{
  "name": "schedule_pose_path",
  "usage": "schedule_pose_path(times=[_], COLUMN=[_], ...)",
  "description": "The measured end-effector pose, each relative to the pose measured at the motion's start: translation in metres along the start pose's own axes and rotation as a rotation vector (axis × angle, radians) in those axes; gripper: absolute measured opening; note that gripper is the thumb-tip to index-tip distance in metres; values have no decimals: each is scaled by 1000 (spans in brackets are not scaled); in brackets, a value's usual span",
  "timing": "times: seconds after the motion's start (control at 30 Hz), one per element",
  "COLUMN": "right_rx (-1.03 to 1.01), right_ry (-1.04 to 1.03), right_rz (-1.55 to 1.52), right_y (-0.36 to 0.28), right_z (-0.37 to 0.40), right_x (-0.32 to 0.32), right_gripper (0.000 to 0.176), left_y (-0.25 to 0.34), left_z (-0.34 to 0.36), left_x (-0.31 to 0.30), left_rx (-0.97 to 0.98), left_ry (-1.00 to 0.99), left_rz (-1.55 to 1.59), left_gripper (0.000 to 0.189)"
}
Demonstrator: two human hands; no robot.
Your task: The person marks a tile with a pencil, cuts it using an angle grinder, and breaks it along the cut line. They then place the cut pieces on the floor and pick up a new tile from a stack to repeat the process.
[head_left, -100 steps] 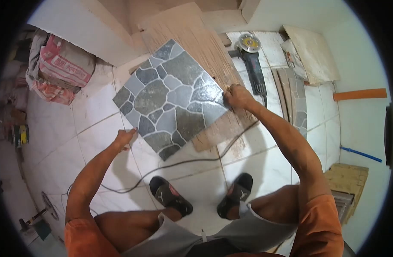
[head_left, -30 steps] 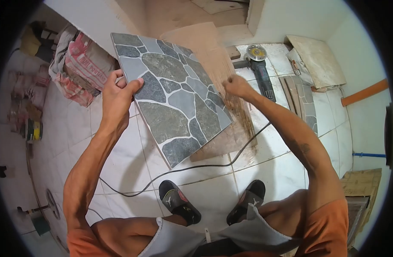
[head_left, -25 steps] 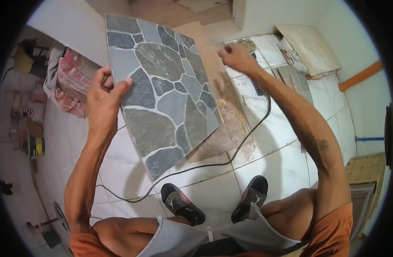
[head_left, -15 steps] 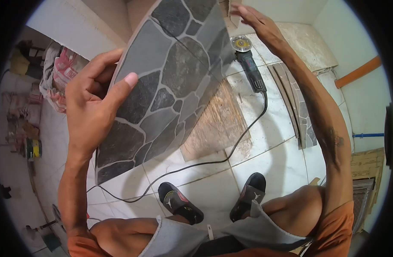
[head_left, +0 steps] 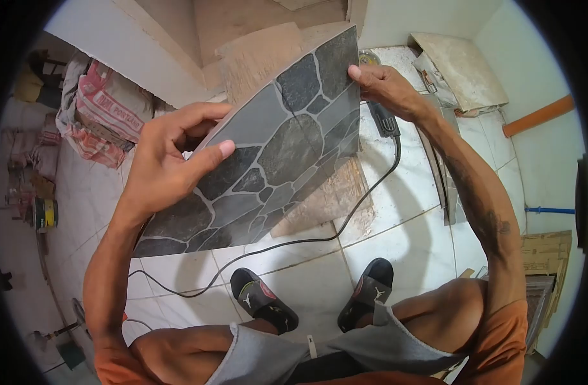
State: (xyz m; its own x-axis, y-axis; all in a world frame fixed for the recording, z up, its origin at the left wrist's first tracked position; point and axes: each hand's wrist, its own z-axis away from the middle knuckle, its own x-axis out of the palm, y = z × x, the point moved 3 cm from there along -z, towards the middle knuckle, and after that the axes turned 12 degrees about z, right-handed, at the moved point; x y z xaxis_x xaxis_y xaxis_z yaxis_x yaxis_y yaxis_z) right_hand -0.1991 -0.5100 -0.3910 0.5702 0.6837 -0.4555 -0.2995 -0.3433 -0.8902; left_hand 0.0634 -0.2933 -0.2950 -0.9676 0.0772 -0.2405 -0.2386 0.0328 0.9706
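Observation:
A large tile point(head_left: 291, 151) with a grey stone pattern is held up tilted in front of me. My left hand point(head_left: 172, 157) grips its left edge, thumb on the patterned face and fingers behind. At the upper right corner my right hand point(head_left: 387, 90) pinches the tile, thumb on the front. A dark line runs across part of the pattern near the top. Behind the right hand, an angle grinder point(head_left: 385, 120) lies on the floor, its disc partly hidden. Its black cord point(head_left: 294, 242) curves across the floor below the tile.
Cut tile strips point(head_left: 438, 167) lie right of the grinder. A worn board point(head_left: 336, 199) sits under the tile. Cement bags point(head_left: 108, 106) stand at left, with an orange pipe point(head_left: 537, 116) at right. My sandalled feet point(head_left: 265, 298) are on the white tiled floor.
My right hand has come down from above and taken hold of the tile's upper right corner. The tile has lowered and tilted, and my left hand has shifted right with it.

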Motion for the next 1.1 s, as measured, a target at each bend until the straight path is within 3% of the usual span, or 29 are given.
schedule_pose_path(times=[0.17, 0.27, 0.33, 0.4, 0.43, 0.47, 0.5, 0.53, 0.63, 0.67, 0.77, 0.8, 0.93, 1.0, 1.1], right_rx=[55, 92, 129, 168, 186, 206, 226, 245, 239, 221, 306, 368, 455, 495, 398], right_ry=[78, 76, 78, 107, 124, 143, 162, 164, 352, 428, 538, 552, 585, 562, 466], right_rz=[-243, -270, -301, -345, -357, -353, -348, -252, -368, -451, -365, -356, -252, -161, -132], right_y=[24, 33, 43, 48, 48, 49, 51, 75, 75, 89, 111, 117, 128, 149, 198], right_z=[-7, -12, -15, -16, -16, -15, -15, -28, -50, -61, -86, -94, -103, -116, -132], right_x=[11, 8, 10, 13, 15, 22, 27, 26, 45, 46, 51, 51, 49, 42, 32], right_gripper=[50, 47, 50, 53, 55, 57, 58, 56, 50, 44, 39, 35, 33, 32, 30], left_y=[-9, -53, -114, -243, -234, -229, -222, -220, -233, -249, -251, -242, -289, -295, -307], left_z=[-23, -17, 13, 70, 85, 96, 106, 109, 106, 101, 66, 54, 18, -7, -42], left_x=[-16, -49, -76, -134, -114, -89, -62, -44, -47, -50, -50, -49, -75, -81, -86], left_rx=[-98, -218, -420, -759, -573, -528, -488, -593, -503, -642, -571, -589, -685, -704, -695], left_ry=[-158, -287, -107, 203, 247, 235, 217, 141, 376, 773, 663, 642, 609, 629, 625], left_rz=[75, 634, 855, 743, 928, 1099, 1272, 1436, 1351, 1248, 1091, 1002, 673, 600, 511], left_gripper=[47, 56, 69, 76, 72, 73, 74, 79, 81, 77, 80, 63, 35, 35, 32])
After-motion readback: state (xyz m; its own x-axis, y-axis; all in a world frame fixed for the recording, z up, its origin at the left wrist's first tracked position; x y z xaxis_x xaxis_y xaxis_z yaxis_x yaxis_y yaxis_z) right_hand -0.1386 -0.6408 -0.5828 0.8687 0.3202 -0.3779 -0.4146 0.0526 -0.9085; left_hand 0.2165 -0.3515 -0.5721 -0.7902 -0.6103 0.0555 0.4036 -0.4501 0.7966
